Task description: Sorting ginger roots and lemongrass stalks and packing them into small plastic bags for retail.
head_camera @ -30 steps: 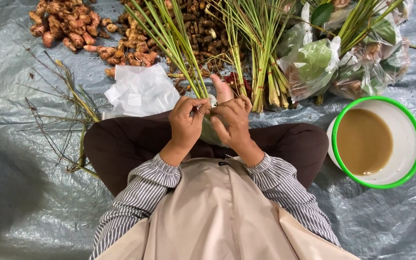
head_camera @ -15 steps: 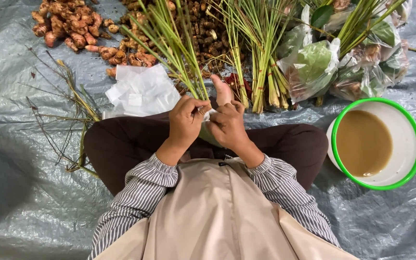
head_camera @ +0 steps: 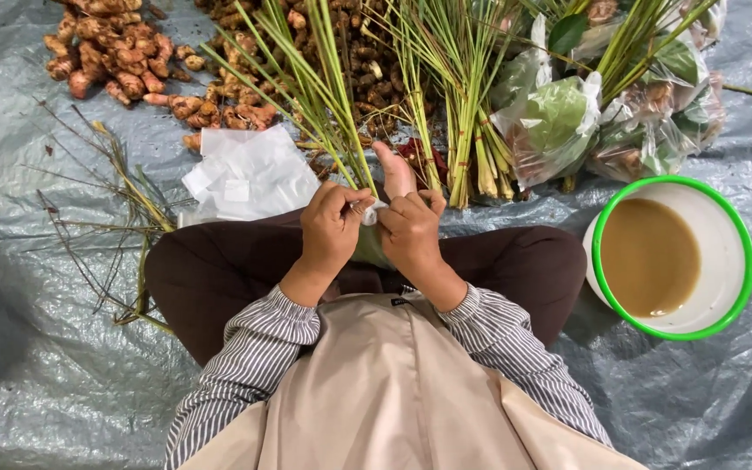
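I am gripping a lemongrass bundle [head_camera: 328, 113] with my left hand [head_camera: 331, 228], its stalks fanning out toward 11 o'clock. My right hand [head_camera: 409, 228] is pinching its base over my lap; the thumb is staying raised, so the grip looks unchanged. The basin [head_camera: 735, 228] is sitting at 3 o'clock.

A crinkled, faintly glossy grey plastic tarp [head_camera: 36, 348] lies under clear shiny plastic bags [head_camera: 559, 122], a smooth white plastic bowl [head_camera: 724, 261] with green rim, and rough knobbly roots [head_camera: 115, 61].
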